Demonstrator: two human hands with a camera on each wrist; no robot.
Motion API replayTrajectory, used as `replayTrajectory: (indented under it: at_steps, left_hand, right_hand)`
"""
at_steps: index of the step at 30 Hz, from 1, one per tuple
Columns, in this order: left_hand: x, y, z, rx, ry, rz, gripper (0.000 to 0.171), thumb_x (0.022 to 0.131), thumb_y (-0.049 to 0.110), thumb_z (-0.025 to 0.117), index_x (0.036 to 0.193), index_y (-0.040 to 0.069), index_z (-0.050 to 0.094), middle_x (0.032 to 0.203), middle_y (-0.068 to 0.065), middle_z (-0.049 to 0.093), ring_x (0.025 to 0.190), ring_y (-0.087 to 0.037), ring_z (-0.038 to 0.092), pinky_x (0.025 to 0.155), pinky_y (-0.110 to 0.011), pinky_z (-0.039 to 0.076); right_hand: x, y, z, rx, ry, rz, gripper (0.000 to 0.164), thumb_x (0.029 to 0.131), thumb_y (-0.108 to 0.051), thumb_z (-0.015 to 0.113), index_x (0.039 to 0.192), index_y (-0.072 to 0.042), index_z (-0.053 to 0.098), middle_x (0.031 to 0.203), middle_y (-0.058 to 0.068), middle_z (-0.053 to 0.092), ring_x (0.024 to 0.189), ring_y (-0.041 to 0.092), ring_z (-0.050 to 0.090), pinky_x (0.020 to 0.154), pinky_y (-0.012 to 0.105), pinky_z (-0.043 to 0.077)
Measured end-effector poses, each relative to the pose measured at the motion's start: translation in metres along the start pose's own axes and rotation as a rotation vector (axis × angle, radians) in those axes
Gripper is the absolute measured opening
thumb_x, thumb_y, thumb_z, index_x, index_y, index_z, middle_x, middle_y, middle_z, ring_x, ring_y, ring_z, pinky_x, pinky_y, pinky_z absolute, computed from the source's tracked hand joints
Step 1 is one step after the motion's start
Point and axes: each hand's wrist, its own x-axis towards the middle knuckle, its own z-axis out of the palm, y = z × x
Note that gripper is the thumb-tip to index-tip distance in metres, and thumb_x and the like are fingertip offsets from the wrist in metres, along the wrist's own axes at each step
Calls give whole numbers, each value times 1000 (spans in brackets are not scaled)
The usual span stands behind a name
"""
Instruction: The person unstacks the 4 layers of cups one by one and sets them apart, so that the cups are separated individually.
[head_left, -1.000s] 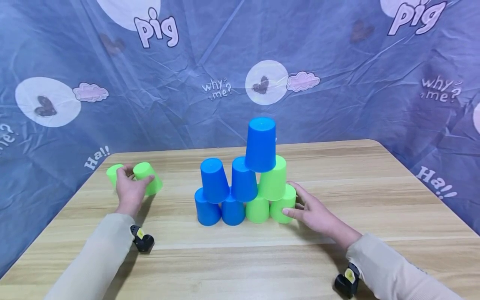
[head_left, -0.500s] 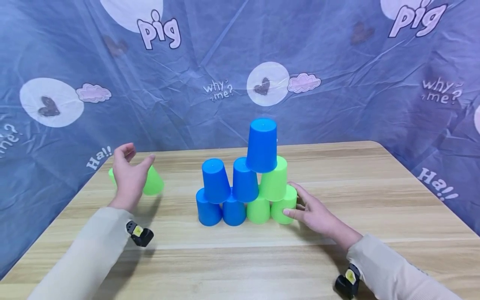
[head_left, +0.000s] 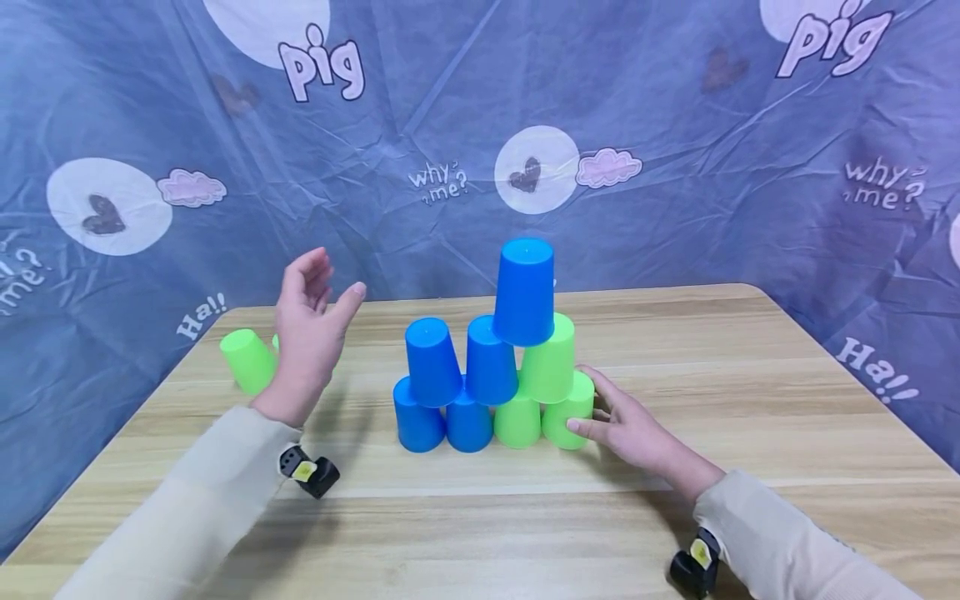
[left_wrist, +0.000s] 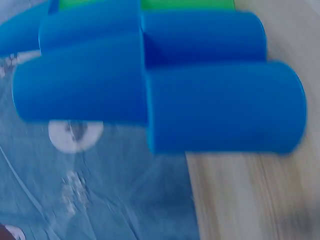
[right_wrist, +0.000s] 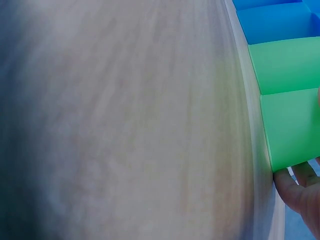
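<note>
Upside-down cups form a pyramid in the head view. Its bottom row has two blue cups [head_left: 418, 421] and two green cups [head_left: 517, 421]; two blue cups [head_left: 432, 362] and a green cup [head_left: 549, 367] make the middle row. A single blue cup [head_left: 525, 292] stands on top, over a blue and a green one. My right hand [head_left: 633, 425] holds the rightmost bottom green cup [right_wrist: 295, 125], thumb in front and fingers behind. My left hand [head_left: 307, 342] is raised left of the pyramid, holding nothing, thumb and fingers apart. Blue cups [left_wrist: 225, 107] fill much of the left wrist view.
On the left of the wooden table [head_left: 480, 533] stands a green cup [head_left: 247, 362]; another green cup beside it is mostly hidden by my left hand. A printed blue cloth [head_left: 420, 92] hangs behind the table's back edge.
My left hand has let go of the green cups at the left, then risen and moved right, empty. The right hand and the pyramid have stayed in place.
</note>
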Motion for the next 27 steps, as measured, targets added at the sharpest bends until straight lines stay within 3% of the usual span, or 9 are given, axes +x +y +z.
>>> replayTrajectory:
  at_steps: [4, 8, 19, 27]
  left_hand:
    - [-3, 12, 12, -44, -69, 29, 53, 86, 3, 61, 134, 1, 38, 131, -8, 44, 124, -17, 44, 106, -32, 36]
    - [-5, 24, 22, -65, -180, 39, 57, 86, 4, 62, 137, 3, 36, 134, -8, 43, 124, -17, 44, 106, -35, 37]
    - [-17, 48, 47, -73, -493, -42, 63, 89, 14, 62, 143, 12, 29, 145, -4, 35, 132, -17, 37, 108, -39, 33]
    - [-18, 59, 67, -155, -568, -99, 60, 90, 17, 59, 143, 15, 31, 144, -2, 37, 130, -17, 40, 104, -39, 39]
  right_hand:
    - [0, 0, 0, -1, 1, 3, 67, 86, -24, 64, 143, -20, 28, 129, 12, 50, 125, 41, 42, 103, 61, 28]
    - [0, 1, 0, -4, 0, 8, 68, 87, -24, 64, 143, -20, 27, 130, 13, 50, 125, 41, 41, 103, 61, 28]
    - [1, -1, -1, -2, 2, 7, 68, 87, -24, 64, 144, -20, 27, 133, 14, 47, 127, 42, 39, 104, 60, 28]
    - [-2, 0, -3, -6, 4, -8, 68, 87, -23, 63, 144, -19, 27, 130, 14, 48, 125, 42, 41, 103, 61, 29]
